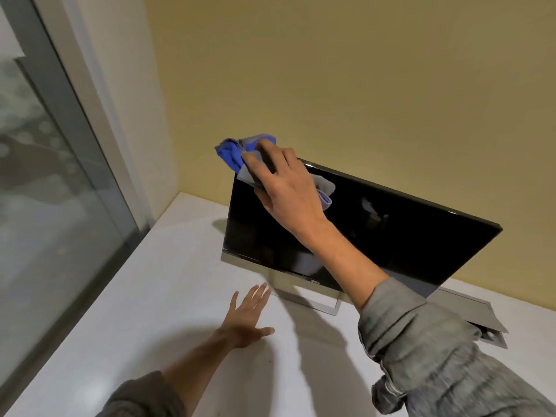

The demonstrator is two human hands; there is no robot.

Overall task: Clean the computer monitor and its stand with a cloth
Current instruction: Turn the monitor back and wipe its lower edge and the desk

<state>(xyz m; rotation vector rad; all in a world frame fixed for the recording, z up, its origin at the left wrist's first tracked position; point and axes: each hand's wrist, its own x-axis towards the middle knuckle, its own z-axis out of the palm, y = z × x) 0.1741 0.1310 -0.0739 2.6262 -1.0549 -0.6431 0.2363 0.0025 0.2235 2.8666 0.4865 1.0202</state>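
Head view, item check.

A: Where is the monitor located?

B: It stands on a white desk, toward the far side, near a yellow wall. The screen is dark and tilted in the frame. A silver bezel runs along its lower edge, with a logo at the centre.

A: And the stand?

B: It is a silver open frame below the logo, resting on the desk.

A: State the position of the cloth.

B: The blue cloth is at the upper left corner of the monitor. Part of it bunches above the top edge; another part shows at the right of the hand, against the glass.

A: Condition of the right hand?

B: It presses the cloth on the screen corner. Its fingers curl over the cloth and grasp it. A grey sleeve is pushed up the forearm.

A: Condition of the left hand?

B: It is released, fingers straight and spread, palm down on the desk. Its fingertips lie just beside the near left part of the stand; contact with the stand cannot be confirmed.

A: Other items?

B: A window with a grey frame occupies the left side. A flat grey panel lies on the desk at the right, partly behind the sleeve.
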